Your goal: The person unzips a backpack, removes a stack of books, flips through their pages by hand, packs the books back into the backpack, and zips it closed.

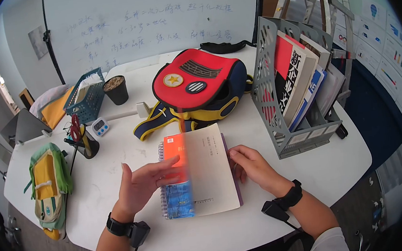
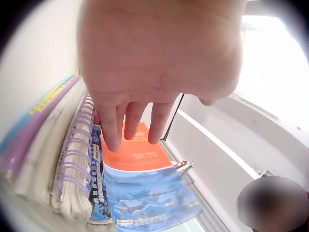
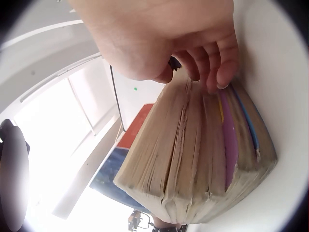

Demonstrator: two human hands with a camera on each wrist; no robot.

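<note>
A thick stack of books [image 1: 213, 172] [image 3: 193, 145] lies on the table in front of the person, with a spiral binding [image 2: 77, 154] along its left side. An orange and blue cover [image 1: 178, 195] [image 2: 145, 188] stands raised on top, beside a cream page with printed characters. The left hand [image 1: 150, 178] [image 2: 159, 53] has extended fingers against the orange part, thumb pointing up. At the stack's right edge, the right hand [image 1: 253, 166] [image 3: 169, 38] curls its fingers against the page edges, its thumb near the top book.
Behind the stack lies a red and navy backpack [image 1: 201, 77]. A grey file rack [image 1: 304, 139] with books stands right. Leftward are a green and yellow bag [image 1: 46, 184], pen holder [image 1: 87, 145], small timer [image 1: 100, 127], plant pot [image 1: 116, 91] and blue basket [image 1: 83, 105].
</note>
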